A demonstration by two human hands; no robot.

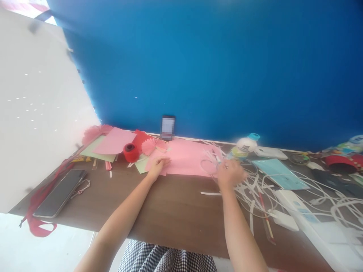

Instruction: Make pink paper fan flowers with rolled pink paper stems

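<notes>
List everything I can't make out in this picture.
All in the head view:
Right hand: blurred by motion; its back hides anything it might hold.
Pink paper: partly covered by the left hand.
Upright device at the wall: screen pixelated, unreadable.
Bottle: label too small and blurred to read.
Power strip: near end cut off by the picture's bottom edge.

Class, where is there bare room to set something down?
Bare tabletop lies between the forearms, in front of the pink sheet, and between the left forearm and the flat phone. Cables and a power strip crowd the right side.
</notes>
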